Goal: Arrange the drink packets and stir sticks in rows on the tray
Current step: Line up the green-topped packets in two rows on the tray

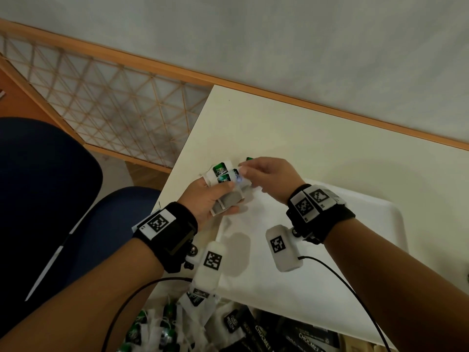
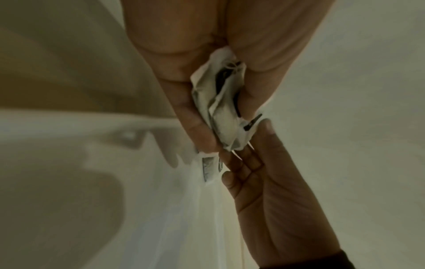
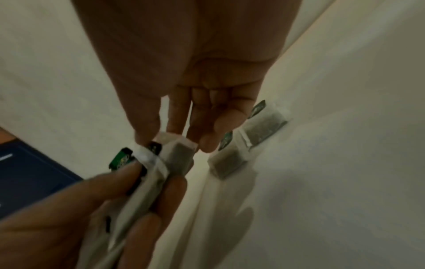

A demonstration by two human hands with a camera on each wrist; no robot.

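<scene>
My left hand (image 1: 220, 194) grips a fanned bundle of white tea bags with green tags (image 1: 224, 179) above the far-left corner of the white tray (image 1: 368, 224). My right hand (image 1: 245, 172) pinches the top edge of one tea bag (image 3: 180, 152) in that bundle, thumb and forefinger closed on it. In the left wrist view the crumpled bundle (image 2: 220, 109) sits between my left hand's fingers (image 2: 190, 116), with my right hand (image 2: 264, 172) meeting it from below. Two more tea bags (image 3: 264, 125) (image 3: 227, 163) lie flat side by side near the tray's rim; whether they lie on the tray or the table, I cannot tell.
The tray rests on a cream table (image 1: 279, 123) set against a wall. At the near edge lies a heap of tagged tea bags (image 1: 162, 331) and black sachets (image 1: 299, 336). A blue chair (image 1: 50, 189) stands left of the table, with a lattice screen (image 1: 114, 107) behind it.
</scene>
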